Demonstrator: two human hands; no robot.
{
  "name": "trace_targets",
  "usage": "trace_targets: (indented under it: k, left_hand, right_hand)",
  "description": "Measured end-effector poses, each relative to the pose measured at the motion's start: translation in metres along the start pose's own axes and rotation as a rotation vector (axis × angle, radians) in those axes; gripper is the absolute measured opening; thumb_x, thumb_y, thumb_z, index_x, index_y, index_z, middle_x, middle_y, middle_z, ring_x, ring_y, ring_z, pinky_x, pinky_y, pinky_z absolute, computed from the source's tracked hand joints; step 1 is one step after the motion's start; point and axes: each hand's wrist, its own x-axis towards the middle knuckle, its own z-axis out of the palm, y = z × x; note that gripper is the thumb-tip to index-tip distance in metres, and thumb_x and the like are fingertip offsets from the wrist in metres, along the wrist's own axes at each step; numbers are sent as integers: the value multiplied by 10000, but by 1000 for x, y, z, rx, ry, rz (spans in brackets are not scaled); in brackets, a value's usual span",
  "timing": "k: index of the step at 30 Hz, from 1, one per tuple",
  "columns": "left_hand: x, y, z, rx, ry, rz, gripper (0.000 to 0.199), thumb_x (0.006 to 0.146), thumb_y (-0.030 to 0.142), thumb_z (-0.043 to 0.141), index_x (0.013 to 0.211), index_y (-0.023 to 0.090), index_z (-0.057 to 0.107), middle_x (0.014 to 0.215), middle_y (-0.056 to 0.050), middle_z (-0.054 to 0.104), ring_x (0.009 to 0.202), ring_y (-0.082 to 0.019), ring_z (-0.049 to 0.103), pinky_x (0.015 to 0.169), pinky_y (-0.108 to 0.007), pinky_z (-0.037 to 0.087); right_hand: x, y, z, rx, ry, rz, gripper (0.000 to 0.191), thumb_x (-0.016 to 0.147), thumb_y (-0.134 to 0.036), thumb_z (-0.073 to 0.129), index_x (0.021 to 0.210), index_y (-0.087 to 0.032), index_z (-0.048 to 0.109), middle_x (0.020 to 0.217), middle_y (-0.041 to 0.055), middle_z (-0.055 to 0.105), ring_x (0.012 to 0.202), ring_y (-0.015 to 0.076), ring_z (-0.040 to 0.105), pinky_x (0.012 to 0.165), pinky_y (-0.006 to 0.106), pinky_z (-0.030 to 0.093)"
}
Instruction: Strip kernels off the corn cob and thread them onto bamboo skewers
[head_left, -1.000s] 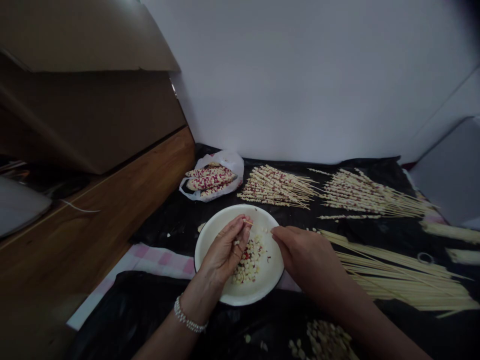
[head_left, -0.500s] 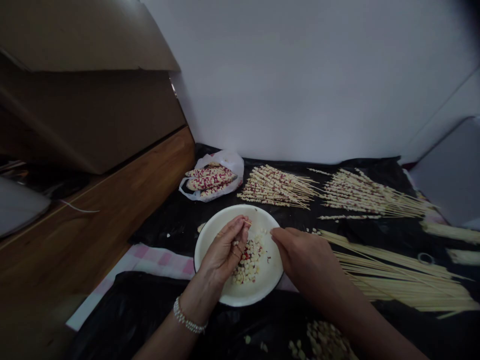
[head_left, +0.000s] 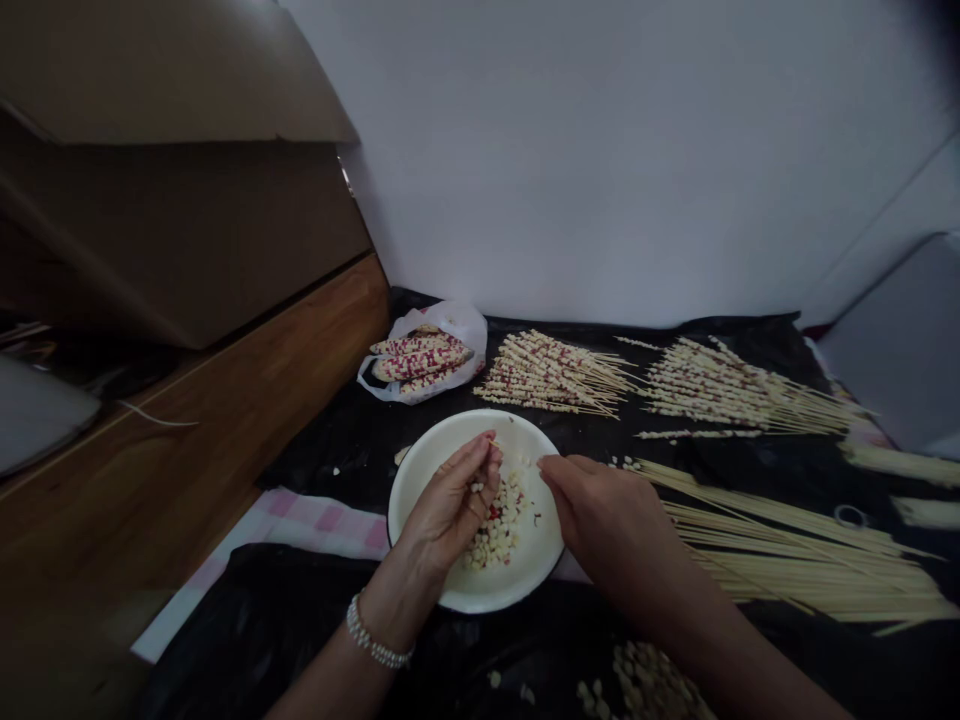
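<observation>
A white bowl (head_left: 411, 480) holds loose cream and red corn kernels (head_left: 496, 545). Over its left half is my left hand (head_left: 456, 495), thumb and fingertips pinched on something thin and pale near the tips, with a few kernels in its curled fingers. My right hand (head_left: 600, 505) is at the bowl's right rim, its thumb and forefinger pinched together. Whatever the right fingers hold is too small and dim to make out. The two hands are a short way apart.
Behind the bowl, a plastic bag (head_left: 472, 330) holds speckled corn cobs (head_left: 424, 362). Two piles of kernel-covered sticks (head_left: 555, 372) lie right of it. Bare sticks (head_left: 810, 550) spread at the right. More kernels (head_left: 652, 680) lie at the front. A cardboard box (head_left: 187, 220) stands at the left.
My right hand has shifted very slightly to the left, toward my left hand. The fingers of my left hand have moved a little. Everything else looks the same.
</observation>
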Motion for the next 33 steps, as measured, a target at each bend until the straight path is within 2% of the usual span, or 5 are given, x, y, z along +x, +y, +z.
trace_targets:
  k: [7, 15, 18, 23, 33]
  left_hand:
    - [-3, 1, 1, -24, -28, -72, 123, 795, 52, 676, 895, 119, 703, 795, -34, 709, 710, -83, 670, 670, -140, 545]
    - [-10, -4, 3, 9, -130, -167, 78, 825, 98, 662, 890, 98, 706, 810, -46, 737, 714, -105, 693, 702, -170, 568]
    - [-5, -2, 2, -34, -155, -190, 146, 873, 145, 600, 949, 61, 692, 934, -130, 744, 889, -190, 717, 858, -285, 574]
    - [1, -3, -3, 3, -140, -128, 371, 805, -57, 520, 1143, 51, 629, 1113, -176, 713, 1149, -256, 635, 1027, -379, 489]
    - [-3, -4, 1, 11, -16, -56, 211, 870, 25, 543, 1035, 81, 661, 1024, -136, 730, 925, -176, 720, 803, -232, 592]
  right_hand:
    - [-1, 1, 4, 9, 93, -53, 194, 856, -95, 445, 806, -193, 605, 712, 26, 634, 568, 153, 551, 506, 288, 208]
    - [0, -1, 7, 49, 66, -66, 188, 880, -110, 440, 829, -180, 606, 734, 36, 643, 629, 168, 589, 526, 286, 258]
    - [1, 3, 6, 28, 81, -33, 183, 887, -127, 458, 858, -185, 629, 755, 39, 658, 650, 175, 605, 540, 284, 289]
    - [2, 7, 5, 44, 86, 0, 210, 883, -101, 450, 893, -182, 644, 817, 51, 687, 750, 181, 640, 593, 273, 354]
    - [2, 8, 7, 36, 102, -26, 234, 856, -90, 425, 863, -179, 641, 820, 57, 692, 746, 179, 646, 597, 271, 370]
